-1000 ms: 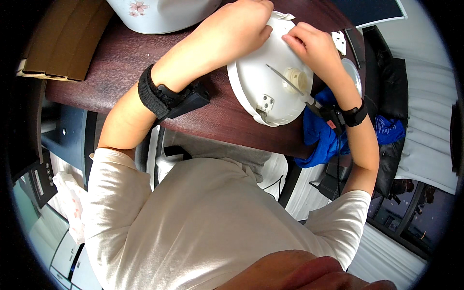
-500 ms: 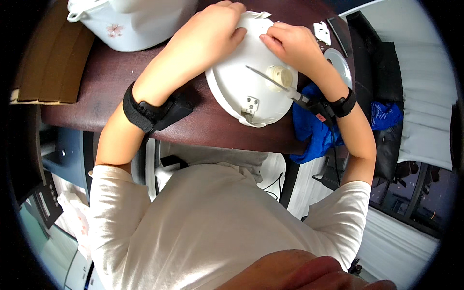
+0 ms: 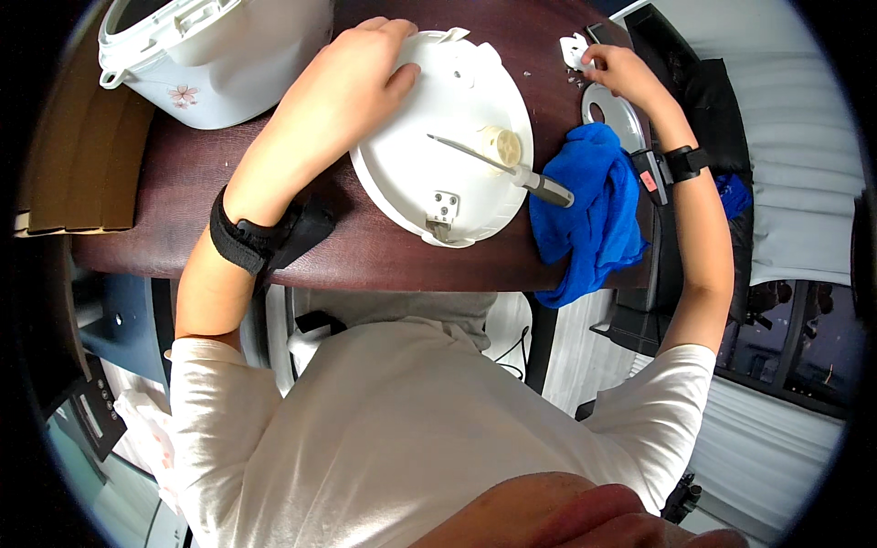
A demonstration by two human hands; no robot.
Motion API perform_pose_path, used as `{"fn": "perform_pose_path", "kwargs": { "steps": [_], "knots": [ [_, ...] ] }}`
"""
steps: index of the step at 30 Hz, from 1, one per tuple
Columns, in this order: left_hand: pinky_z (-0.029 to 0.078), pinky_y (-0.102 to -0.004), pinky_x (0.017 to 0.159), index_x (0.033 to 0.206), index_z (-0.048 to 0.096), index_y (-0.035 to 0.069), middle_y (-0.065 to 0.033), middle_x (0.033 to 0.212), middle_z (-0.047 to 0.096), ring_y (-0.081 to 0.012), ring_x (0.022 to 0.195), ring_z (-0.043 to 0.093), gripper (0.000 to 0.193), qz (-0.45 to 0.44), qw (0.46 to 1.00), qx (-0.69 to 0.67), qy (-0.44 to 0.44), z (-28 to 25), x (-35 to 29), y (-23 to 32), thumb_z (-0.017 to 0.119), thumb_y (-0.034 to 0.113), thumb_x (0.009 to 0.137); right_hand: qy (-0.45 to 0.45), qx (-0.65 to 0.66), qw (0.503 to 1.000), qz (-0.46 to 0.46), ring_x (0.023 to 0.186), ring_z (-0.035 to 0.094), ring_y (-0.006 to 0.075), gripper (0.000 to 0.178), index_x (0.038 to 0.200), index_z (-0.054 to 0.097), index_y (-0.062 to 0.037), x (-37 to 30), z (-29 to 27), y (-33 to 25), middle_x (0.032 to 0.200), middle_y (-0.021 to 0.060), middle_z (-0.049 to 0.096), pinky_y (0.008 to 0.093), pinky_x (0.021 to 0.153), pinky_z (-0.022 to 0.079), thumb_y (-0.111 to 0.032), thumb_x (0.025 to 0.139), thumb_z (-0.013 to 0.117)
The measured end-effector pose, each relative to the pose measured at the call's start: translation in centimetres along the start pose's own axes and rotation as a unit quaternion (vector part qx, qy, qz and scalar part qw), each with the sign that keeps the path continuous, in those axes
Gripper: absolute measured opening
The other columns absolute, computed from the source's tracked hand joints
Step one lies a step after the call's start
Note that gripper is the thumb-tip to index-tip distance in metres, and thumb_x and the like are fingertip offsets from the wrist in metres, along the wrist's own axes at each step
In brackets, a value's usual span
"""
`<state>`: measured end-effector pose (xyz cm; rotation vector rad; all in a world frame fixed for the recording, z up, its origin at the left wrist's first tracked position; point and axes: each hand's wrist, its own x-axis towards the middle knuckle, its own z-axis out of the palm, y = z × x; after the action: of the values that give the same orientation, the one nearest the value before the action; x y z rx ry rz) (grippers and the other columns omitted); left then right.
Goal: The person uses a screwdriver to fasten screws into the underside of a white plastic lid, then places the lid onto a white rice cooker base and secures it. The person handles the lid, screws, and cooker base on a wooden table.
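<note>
My left hand (image 3: 356,78) is closed over the far left rim of a round white plastic lid (image 3: 393,169), with the thumb on its inner face. Across the lid lies a screwdriver (image 3: 544,185) with a grey and white handle; its shaft passes a cream round fitting (image 3: 501,146). A small metal hinge piece (image 3: 444,206) sits near the lid's close edge. Off to the far right, my right hand (image 3: 628,78) has its fingertips pinched at the edge of a small white plastic part (image 3: 573,51). Small screws (image 3: 575,80) lie just below that part.
A white pot-shaped appliance body (image 3: 215,82) with a flower print stands at the far left, beside a cardboard box (image 3: 82,173). Right of the lid are a crumpled blue cloth (image 3: 589,215) and a round grey plate with a hole (image 3: 624,119). The table edge (image 3: 402,274) runs in front of me.
My right hand has left the lid's far edge and moved right to the small white plastic part. My left hand stays on the lid, and the screwdriver still lies across it.
</note>
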<state>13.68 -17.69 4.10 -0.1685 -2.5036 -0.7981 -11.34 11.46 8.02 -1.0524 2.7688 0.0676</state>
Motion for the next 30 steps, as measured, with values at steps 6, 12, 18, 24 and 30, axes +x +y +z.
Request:
{"fn": "perform_pose_path", "kwargs": {
  "steps": [6, 12, 18, 24, 30],
  "knots": [
    [0.049, -0.0419, 0.086, 0.111, 0.059, -0.004, -0.0233, 0.103, 0.062, -0.0381, 0.096, 0.061, 0.031, 0.006, 1.0, -0.001, 0.001, 0.0, 0.1, -0.1, 0.058, 0.01, 0.084, -0.005, -0.01, 0.993, -0.115, 0.06, 0.057, 0.0157, 0.023, 0.087, 0.066, -0.0055, 1.2, 3.1, -4.2, 0.068, 0.0072, 0.061, 0.0296, 0.057, 0.045, -0.028, 0.086, 0.065],
    [0.049, -0.0423, 0.085, 0.109, 0.059, -0.004, -0.0232, 0.102, 0.062, -0.0384, 0.094, 0.061, 0.03, 0.017, 1.0, -0.01, 0.01, 0.2, 0.1, -0.3, 0.059, 0.01, 0.083, -0.02, -0.023, 0.994, -0.101, 0.058, 0.056, 0.0203, 0.032, 0.076, 0.062, -0.004, 2.5, 4.3, -5.5, 0.063, 0.0104, 0.06, 0.0337, 0.056, 0.045, -0.034, 0.089, 0.062],
    [0.05, -0.042, 0.084, 0.109, 0.059, -0.004, -0.0233, 0.101, 0.062, -0.0384, 0.093, 0.062, 0.03, 0.009, 1.0, -0.002, 0.001, -0.1, 0.1, -0.1, 0.059, 0.01, 0.083, -0.023, 0.044, 0.996, -0.077, 0.066, 0.066, 0.0307, 0.031, 0.084, 0.07, -0.0034, 3.3, 2.1, -4.3, 0.075, 0.0181, 0.067, 0.04, 0.064, 0.052, -0.033, 0.086, 0.059],
    [0.05, -0.0418, 0.084, 0.11, 0.059, -0.004, -0.0228, 0.101, 0.062, -0.0382, 0.092, 0.062, 0.03, 0.009, 1.0, -0.005, 0.005, 0.2, 0.1, -0.2, 0.059, 0.01, 0.083, 0.059, -0.019, 0.998, 0.008, 0.056, 0.063, 0.0251, 0.023, 0.093, 0.067, -0.0019, 5.5, 1.7, 3.9, 0.07, 0.0152, 0.065, 0.0365, 0.057, 0.05, -0.021, 0.086, 0.057],
    [0.05, -0.0417, 0.084, 0.11, 0.059, -0.004, -0.0224, 0.101, 0.062, -0.0379, 0.092, 0.062, 0.031, 0.012, 1.0, 0.002, 0.004, 0.1, 0.1, -0.2, 0.059, 0.01, 0.083, 0.022, 0.048, 0.998, 0.033, 0.052, 0.059, 0.0182, 0.013, 0.091, 0.065, -0.003, 5.2, 3.0, 4.4, 0.068, 0.0092, 0.063, 0.0321, 0.05, 0.046, -0.013, 0.084, 0.061]
  ]
}}
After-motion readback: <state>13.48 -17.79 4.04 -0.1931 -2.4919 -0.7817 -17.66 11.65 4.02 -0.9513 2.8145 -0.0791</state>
